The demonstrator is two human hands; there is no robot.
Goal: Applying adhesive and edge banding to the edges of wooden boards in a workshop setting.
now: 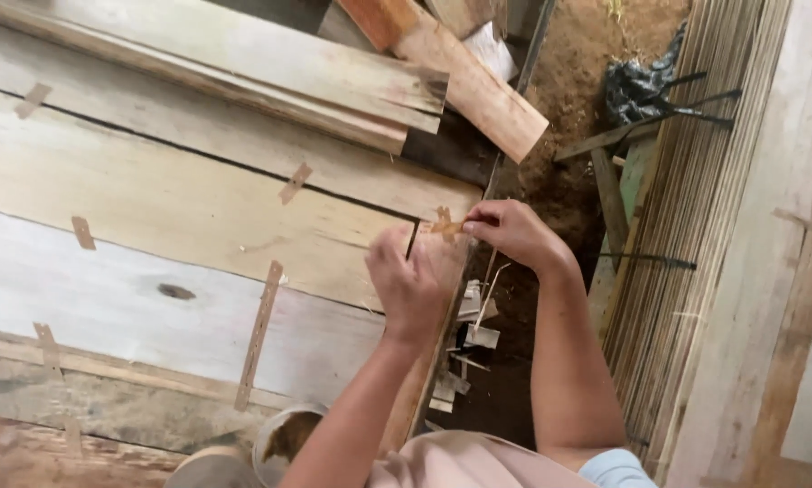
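Both hands meet at the right edge of the pale, weathered plank tabletop [153, 208], where the boards end over a dark drop to bare brown earth [577, 72]. The right hand [514, 233] pinches a small thin tan strip of wood or bamboo [445, 227] between thumb and fingertips, closed tight on one end; the strip lies just at the table's edge, pointing left. The left hand [408, 287] is curled loosely just beside it, knuckles up; whether its fingers touch the strip cannot be told.

Left of the hands the planks lie broad and open, dotted with similar flat brown strips, one long one [258, 336] near the left forearm. Far off, loose reddish-brown boards [478, 86] overhang the edge. To the right, a stack of slim pale bamboo slats [695, 226] runs near to far, leaving a narrow earth gap. A round container [284, 438] sits at the near edge.
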